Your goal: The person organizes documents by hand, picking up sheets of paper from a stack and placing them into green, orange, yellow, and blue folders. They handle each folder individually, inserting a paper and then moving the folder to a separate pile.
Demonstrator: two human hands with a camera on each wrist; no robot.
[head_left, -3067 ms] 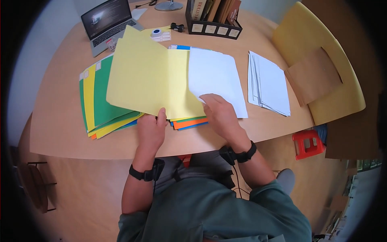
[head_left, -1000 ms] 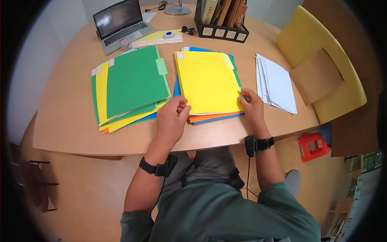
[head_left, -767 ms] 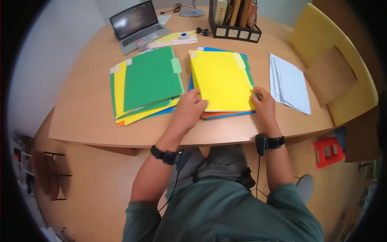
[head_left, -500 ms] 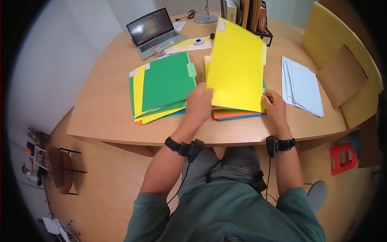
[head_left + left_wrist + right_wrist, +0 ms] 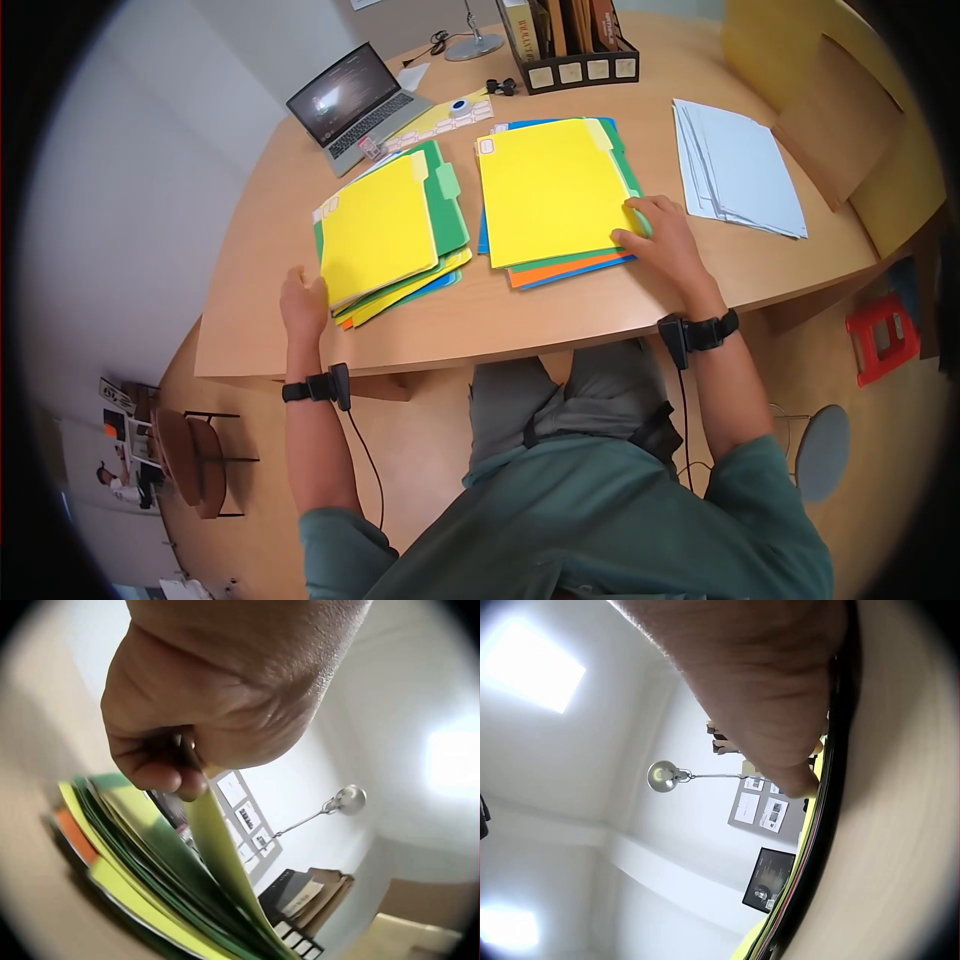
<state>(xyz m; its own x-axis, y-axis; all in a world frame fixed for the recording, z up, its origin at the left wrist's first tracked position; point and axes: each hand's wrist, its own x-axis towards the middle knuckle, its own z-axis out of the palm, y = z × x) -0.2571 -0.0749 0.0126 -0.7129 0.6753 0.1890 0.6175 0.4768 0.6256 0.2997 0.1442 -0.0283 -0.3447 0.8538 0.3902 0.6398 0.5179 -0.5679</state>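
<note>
My left hand (image 5: 303, 303) pinches the left edge of a yellow file folder (image 5: 378, 230), between curled fingers and thumb in the left wrist view. That folder lies on the left pile, over a green folder (image 5: 445, 200), its held edge raised above the folders beneath. My right hand (image 5: 665, 240) rests at the right edge of the right pile, thumb and fingers spread on its top yellow folder (image 5: 550, 190). Green, orange and blue folders show below it. The right wrist view shows the pile's layered edge (image 5: 795, 874) under the hand.
White paper sheets (image 5: 740, 170) lie right of the piles. At the back stand a laptop (image 5: 345, 95), a label sheet with a white roll (image 5: 460, 107), a lamp base (image 5: 473, 46) and a black book rack (image 5: 585, 70). A yellow chair (image 5: 760, 50) adjoins the right side.
White paper went into the yellow folder, which was shut, lifted off the right pile and carried left onto the green-topped left pile. Another yellow folder now tops the right pile.
</note>
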